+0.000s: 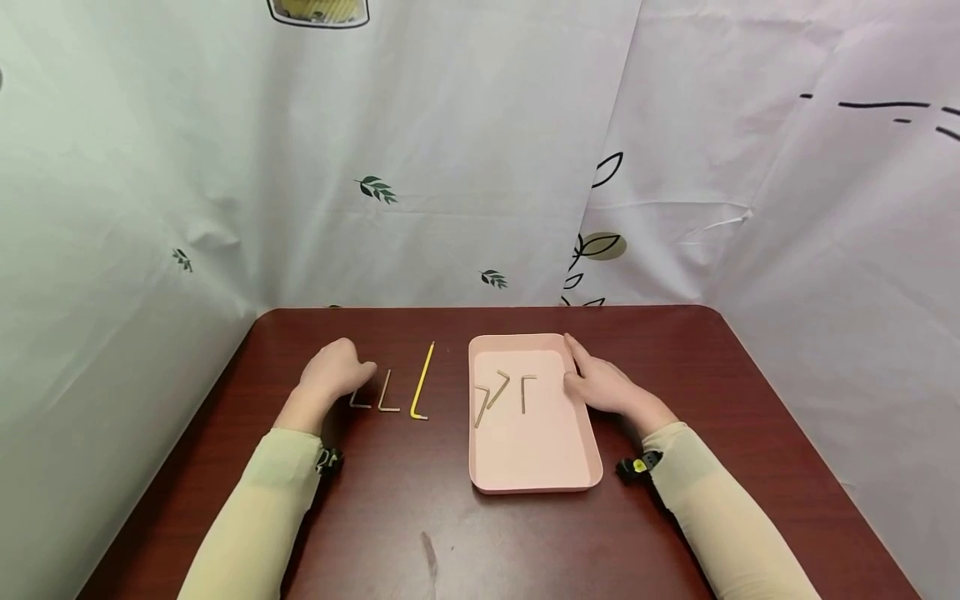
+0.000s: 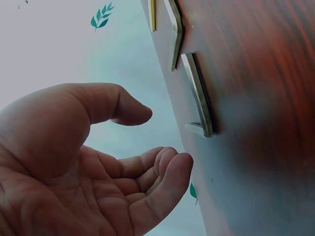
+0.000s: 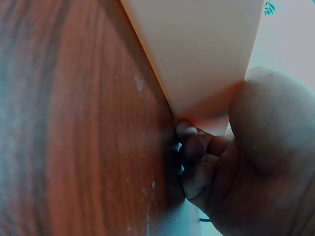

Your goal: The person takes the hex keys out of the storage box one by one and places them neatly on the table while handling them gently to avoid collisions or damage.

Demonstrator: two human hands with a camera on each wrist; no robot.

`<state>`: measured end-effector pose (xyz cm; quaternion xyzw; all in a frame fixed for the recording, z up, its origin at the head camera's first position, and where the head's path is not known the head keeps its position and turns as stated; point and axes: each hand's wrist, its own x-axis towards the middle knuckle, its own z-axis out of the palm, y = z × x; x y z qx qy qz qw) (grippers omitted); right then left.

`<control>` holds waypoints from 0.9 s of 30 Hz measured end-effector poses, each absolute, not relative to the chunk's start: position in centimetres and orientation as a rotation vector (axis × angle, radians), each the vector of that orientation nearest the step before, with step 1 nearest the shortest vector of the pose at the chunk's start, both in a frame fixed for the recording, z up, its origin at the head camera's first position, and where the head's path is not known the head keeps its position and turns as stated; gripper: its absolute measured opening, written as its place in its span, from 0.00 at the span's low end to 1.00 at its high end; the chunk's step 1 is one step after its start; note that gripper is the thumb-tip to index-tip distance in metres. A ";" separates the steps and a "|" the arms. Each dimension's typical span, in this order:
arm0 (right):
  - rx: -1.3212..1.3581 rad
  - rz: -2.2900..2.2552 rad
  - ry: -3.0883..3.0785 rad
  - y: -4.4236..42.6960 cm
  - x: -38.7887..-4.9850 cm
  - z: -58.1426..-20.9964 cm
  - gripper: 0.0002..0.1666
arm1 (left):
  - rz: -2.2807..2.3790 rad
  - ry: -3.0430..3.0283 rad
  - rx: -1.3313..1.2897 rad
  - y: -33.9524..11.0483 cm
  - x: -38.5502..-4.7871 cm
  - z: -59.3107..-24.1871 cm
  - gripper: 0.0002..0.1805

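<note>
My left hand (image 1: 334,367) hovers over the leftmost hex key (image 1: 361,406); in the left wrist view the thumb and loosely bent fingers of the left hand (image 2: 108,157) stand apart, with a gap to that key (image 2: 199,98). Right of it lie another metal hex key (image 1: 386,407) and a longer yellow one (image 1: 422,379). The pink tray (image 1: 536,458) holds three metal hex keys (image 1: 523,396). My right hand (image 1: 607,385) holds the tray's right side, thumb at the rim; in the right wrist view the right hand's (image 3: 246,142) curled fingertips touch the tray's outside (image 3: 202,59).
The dark red-brown table (image 1: 390,517) carries the tray right of its middle, with the loose keys to the left. A pale printed curtain (image 1: 450,150) hangs behind the table and along both sides.
</note>
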<state>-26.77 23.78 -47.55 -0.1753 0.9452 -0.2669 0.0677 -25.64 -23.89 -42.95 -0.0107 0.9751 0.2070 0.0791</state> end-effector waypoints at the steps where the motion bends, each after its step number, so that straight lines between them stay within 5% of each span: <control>1: -0.526 -0.803 2.847 23.8 -26.8 -47.6 0.48 | 0.622 2.921 -0.033 -23.8 -25.6 -42.9 0.23; 27: -0.519 -0.799 2.853 23.7 -26.8 -47.7 0.49 | 0.635 2.976 0.015 -20.2 -25.0 -41.8 0.14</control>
